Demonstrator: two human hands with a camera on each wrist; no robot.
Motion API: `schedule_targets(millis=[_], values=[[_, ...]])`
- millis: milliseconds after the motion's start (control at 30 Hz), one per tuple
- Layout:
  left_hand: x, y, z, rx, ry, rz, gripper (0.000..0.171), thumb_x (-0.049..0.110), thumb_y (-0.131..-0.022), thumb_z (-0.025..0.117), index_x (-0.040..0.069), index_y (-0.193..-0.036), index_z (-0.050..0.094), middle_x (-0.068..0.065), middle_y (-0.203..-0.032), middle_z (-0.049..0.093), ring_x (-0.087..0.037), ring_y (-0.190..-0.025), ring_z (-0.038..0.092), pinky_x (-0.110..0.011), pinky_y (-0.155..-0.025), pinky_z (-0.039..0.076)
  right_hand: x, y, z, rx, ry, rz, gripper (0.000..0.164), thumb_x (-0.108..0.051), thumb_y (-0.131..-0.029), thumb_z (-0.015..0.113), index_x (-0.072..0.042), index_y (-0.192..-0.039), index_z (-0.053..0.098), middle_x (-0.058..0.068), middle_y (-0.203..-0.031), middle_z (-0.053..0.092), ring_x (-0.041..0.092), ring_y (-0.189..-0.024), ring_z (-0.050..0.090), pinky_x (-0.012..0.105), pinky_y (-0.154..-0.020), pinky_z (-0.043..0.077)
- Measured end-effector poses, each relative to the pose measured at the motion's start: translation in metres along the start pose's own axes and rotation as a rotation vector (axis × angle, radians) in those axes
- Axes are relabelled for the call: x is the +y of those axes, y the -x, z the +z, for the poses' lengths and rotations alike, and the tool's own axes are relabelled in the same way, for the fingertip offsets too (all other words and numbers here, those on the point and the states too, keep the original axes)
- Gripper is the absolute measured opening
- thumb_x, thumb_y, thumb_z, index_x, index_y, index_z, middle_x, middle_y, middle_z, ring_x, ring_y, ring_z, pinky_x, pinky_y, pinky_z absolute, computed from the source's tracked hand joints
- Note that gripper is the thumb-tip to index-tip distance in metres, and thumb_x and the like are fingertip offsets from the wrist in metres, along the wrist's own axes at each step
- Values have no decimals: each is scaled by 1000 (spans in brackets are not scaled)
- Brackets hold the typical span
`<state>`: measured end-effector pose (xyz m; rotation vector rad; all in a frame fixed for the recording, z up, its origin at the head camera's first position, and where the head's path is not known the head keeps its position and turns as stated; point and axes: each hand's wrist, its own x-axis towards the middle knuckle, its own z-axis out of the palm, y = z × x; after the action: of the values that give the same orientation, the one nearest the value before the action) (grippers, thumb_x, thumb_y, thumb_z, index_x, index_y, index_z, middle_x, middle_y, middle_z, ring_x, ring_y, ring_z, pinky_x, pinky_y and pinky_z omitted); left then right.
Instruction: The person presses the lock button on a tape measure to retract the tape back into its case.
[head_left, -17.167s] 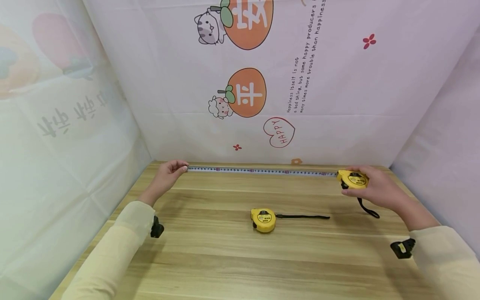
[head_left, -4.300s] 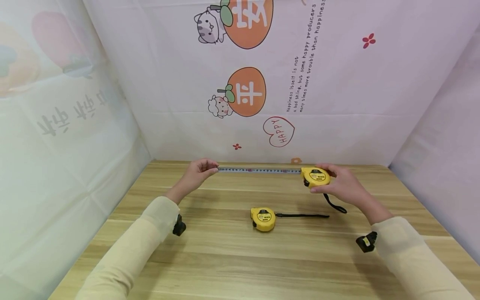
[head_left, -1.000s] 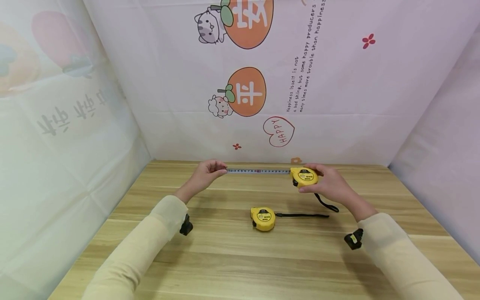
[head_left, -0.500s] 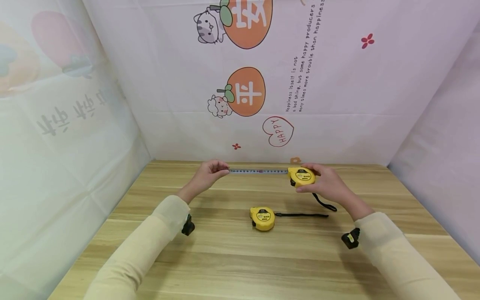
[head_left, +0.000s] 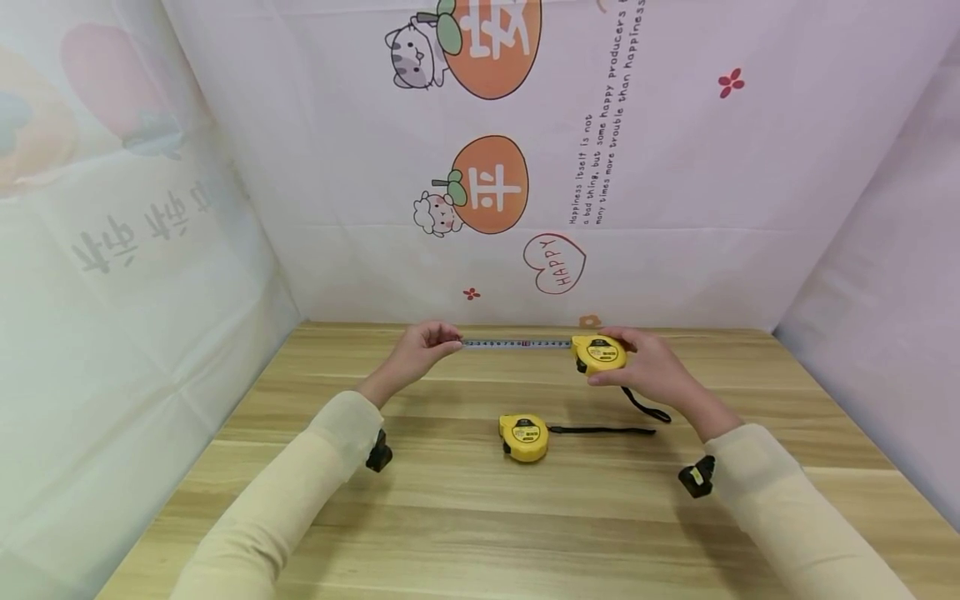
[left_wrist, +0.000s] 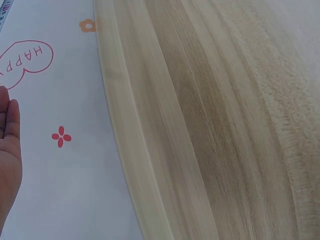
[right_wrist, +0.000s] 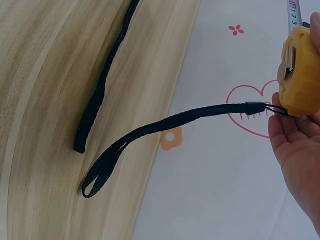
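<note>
A yellow tape measure point(head_left: 602, 353) is held in my right hand point(head_left: 651, 367), thumb on its near side and fingers on its far side. Its blade point(head_left: 517, 343) stretches left from the case, numbers showing, to my left hand point(head_left: 423, 350), which pinches the end between thumb and fingertips. A black wrist strap point(right_wrist: 185, 117) hangs from the held case in the right wrist view. In the left wrist view only part of the left hand point(left_wrist: 9, 160) shows at the edge. Nearer the person, a second yellow tape measure point(head_left: 524, 438) lies on the table, its blade not drawn out.
The second tape measure's black strap point(head_left: 603, 430) runs out to the right on the wooden table point(head_left: 480, 533). A white printed cloth point(head_left: 360, 267) rises behind the table's far edge, with white cloth walls on both sides.
Over the frames both hands have come closer together, left hand rightward and right hand leftward with the case, and the exposed blade has become much shorter. The second tape measure stays put.
</note>
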<state>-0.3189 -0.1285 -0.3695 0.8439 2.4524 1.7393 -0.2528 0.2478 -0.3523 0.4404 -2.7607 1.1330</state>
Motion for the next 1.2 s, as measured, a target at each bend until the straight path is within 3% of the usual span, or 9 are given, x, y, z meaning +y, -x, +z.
schedule_targets(millis=[133, 600, 1033, 1200], values=[[1, -1, 1, -1, -8, -4, 18, 15, -96, 64, 1, -107, 65, -14, -100, 65, -20, -84, 59, -25, -71, 50, -2, 0, 1, 0, 0, -8, 95, -51, -66, 87, -1, -137, 49, 20, -128, 56, 36, -116, 52, 49, -88, 49], [4, -2, 4, -16, -5, 11, 18, 14, -96, 63, 1, -109, 65, -21, -104, 64, -20, -85, 59, -26, -72, 50, -4, -3, 4, -4, -8, -1, 98, -54, -64, 86, -2, -138, 49, 19, -130, 55, 37, -117, 51, 48, -88, 49], [6, -4, 7, -21, 6, -9, 26, 13, -97, 62, -7, -114, 63, -11, -99, 64, -18, -83, 55, -24, -70, 48, -7, -4, 5, -12, -11, -11, 101, -54, -64, 86, 1, -140, 46, 20, -132, 53, 37, -119, 51, 49, -89, 49], [9, -5, 8, -29, 3, -9, 24, 9, -97, 60, -9, -114, 62, -19, -103, 64, -17, -83, 56, -23, -70, 48, -9, -5, 6, -14, -10, -12, 98, -53, -65, 86, 0, -139, 47, 20, -132, 53, 37, -118, 51, 49, -89, 49]])
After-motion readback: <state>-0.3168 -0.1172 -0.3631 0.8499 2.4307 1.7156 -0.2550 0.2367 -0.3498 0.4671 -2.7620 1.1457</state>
